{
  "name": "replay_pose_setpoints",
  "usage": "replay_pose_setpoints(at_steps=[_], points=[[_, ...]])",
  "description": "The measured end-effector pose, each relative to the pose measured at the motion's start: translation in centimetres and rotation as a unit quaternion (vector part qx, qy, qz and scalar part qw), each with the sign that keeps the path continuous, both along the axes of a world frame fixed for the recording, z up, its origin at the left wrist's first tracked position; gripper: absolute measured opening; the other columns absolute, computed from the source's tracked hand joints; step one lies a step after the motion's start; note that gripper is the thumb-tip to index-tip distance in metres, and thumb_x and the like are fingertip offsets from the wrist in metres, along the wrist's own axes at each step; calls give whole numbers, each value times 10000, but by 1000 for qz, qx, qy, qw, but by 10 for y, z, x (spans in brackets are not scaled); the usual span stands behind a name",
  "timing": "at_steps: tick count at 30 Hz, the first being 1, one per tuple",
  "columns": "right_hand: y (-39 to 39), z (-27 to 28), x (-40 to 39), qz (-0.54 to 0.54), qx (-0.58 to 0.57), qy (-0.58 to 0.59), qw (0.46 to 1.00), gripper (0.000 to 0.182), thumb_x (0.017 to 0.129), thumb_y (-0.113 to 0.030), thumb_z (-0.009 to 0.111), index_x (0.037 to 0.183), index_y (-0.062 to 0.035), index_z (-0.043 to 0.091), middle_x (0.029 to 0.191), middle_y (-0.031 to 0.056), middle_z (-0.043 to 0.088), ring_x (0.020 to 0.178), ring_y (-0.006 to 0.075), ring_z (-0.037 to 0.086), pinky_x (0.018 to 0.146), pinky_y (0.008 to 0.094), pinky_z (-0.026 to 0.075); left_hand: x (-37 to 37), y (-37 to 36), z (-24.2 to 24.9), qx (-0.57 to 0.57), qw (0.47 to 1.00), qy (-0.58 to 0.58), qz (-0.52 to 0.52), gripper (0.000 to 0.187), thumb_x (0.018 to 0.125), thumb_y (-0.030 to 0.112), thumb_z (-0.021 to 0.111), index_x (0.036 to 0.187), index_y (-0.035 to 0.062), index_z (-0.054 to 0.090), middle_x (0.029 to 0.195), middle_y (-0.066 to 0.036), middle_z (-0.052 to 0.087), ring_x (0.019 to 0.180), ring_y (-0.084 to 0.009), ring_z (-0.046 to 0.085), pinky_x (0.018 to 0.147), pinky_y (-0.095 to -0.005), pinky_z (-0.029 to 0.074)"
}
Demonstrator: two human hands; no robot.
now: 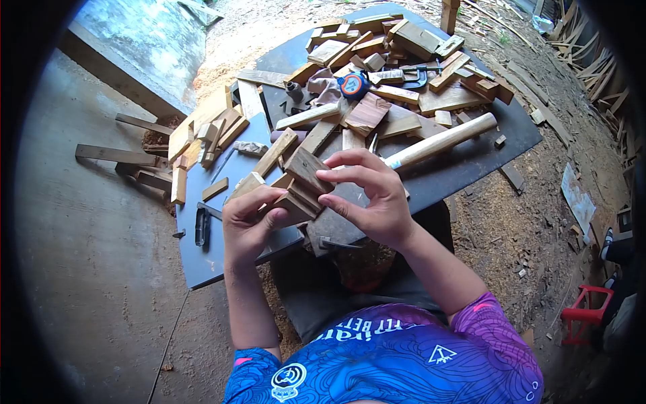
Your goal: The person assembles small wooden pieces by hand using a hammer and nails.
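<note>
Close over the near edge of the dark table (464, 172), my two hands hold small pieces of brown wood together. My left hand (247, 221) pinches a wooden piece with a groove (300, 199) between thumb and fingers. In my right hand (374, 196) is a flat wooden block (305, 167), gripped at its right end by the thumb and fingertips. The block sits tilted just above the grooved piece, overlapping it in this view. Beyond my right hand lies a long, pale, round wooden handle (447, 140), its near end partly hidden by the fingers.
Wood offcuts (370, 114) are heaped across the table, with a blue tape measure (353, 85) and a clamp (418, 75) among them. A black tool (202, 225) lies at the left. On the ground at right stands a red stool (587, 312), beside a person's legs (619, 252).
</note>
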State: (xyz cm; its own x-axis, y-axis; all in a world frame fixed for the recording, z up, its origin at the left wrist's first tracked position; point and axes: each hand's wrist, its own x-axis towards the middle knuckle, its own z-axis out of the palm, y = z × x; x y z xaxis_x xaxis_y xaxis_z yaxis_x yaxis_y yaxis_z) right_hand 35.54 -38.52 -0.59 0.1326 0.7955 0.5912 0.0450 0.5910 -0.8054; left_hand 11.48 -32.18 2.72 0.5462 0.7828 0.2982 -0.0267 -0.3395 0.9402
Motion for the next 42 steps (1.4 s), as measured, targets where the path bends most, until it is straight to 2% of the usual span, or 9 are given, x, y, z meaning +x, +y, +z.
replay_pose_setpoints(at_steps=[1,3,6,12,17,24,31,36,42], points=[[0,5,-5,-9,17,-63,998,335,842,-25,837,1167,-59,766,1260,131,637,1144,217,662,1053,356,526,-10,4,-4,6,999,-32,1,299,892,92,820,1141,-48,733,1057,-103,745,962,-162,700,866,-295,556],[5,9,-24,4,54,-5,998,370,816,-34,850,1174,-96,782,1234,138,657,1096,233,696,919,346,606,-27,6,-9,16,996,-83,29,335,862,127,860,1122,-47,742,1048,-133,750,1020,-185,689,903,-309,534],[16,13,-45,-45,162,-73,983,394,800,-39,862,1177,-124,786,1230,133,661,1053,241,711,854,343,640,-51,13,-15,34,993,-104,44,346,872,185,861,1100,-50,749,1027,-142,760,1018,-182,690,898,-306,532],[22,18,-74,-80,232,-94,965,401,791,-90,860,1174,-178,776,1179,88,699,978,260,707,804,358,597,-74,11,-27,35,982,-168,73,384,863,261,876,1036,-59,754,945,-115,770,835,-150,697,780,-280,535],[14,22,-80,-88,251,-120,956,416,777,-97,871,1174,-167,767,1192,93,695,970,258,701,793,361,596,-84,11,-37,45,979,-184,71,400,819,283,912,993,-44,762,969,-134,777,853,-154,714,785,-287,551],[3,23,-81,-104,220,-132,961,391,758,-113,893,1129,-133,770,1170,115,687,957,269,695,781,362,591,-66,5,-24,47,976,-210,27,358,831,225,890,1040,-42,774,935,-130,765,907,-216,678,807,-325,530],[2,19,-79,-91,164,-89,978,357,749,-88,899,1080,-101,767,1157,154,674,996,271,700,754,364,602,-55,0,-20,19,980,-195,24,348,829,187,882,1050,-56,770,933,-123,748,879,-177,658,775,-294,521],[7,19,-61,-105,107,-112,982,314,745,-41,852,1010,-39,684,1155,186,671,1057,311,692,891,386,570,-35,-2,-15,31,988,-144,52,256,845,133,863,1041,-14,787,901,-49,743,837,-114,669,757,-257,533],[11,9,-50,-79,35,-43,995,281,791,-48,833,1007,-31,654,1171,190,668,1075,279,682,915,377,557,-17,-2,-18,35,990,-116,68,244,838,95,862,1054,4,796,939,-76,768,843,-121,692,751,-264,560]])
